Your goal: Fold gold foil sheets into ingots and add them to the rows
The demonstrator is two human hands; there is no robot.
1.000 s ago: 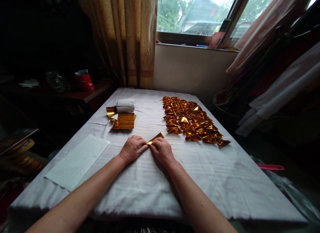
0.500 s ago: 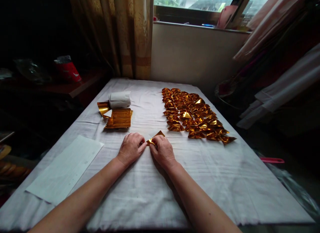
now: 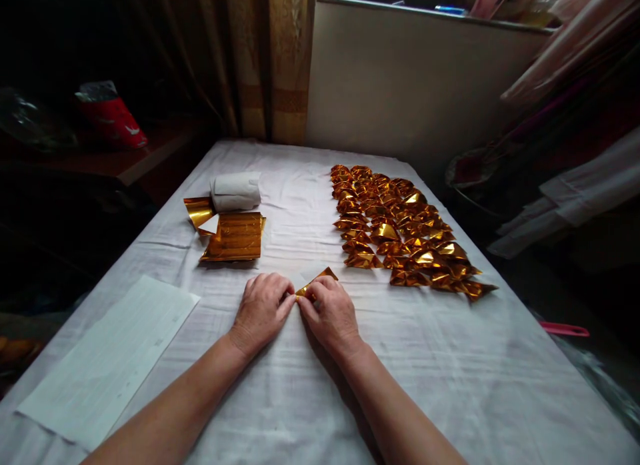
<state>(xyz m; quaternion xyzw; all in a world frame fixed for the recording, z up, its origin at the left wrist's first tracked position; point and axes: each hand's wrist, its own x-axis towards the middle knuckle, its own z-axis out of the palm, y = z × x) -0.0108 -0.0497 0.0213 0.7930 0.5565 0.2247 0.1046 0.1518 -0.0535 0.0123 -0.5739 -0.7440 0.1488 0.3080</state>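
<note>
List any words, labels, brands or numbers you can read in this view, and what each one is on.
None can be read.
Red packet on the dark side shelf: white marks, too blurred to read.
White sheet by the left hand: faint lines, maybe print, too small to read.
Stack of gold foil sheets: embossed pattern, no legible characters.
Gold foil piece under both hands, right hand included: no text seen.

Table under a wrinkled white cloth (image 3: 450, 378): rows of folded gold foil pieces (image 3: 400, 235), flat gold foil stack (image 3: 234, 237), white paper roll (image 3: 235, 191), white paper sheet (image 3: 110, 358).
</note>
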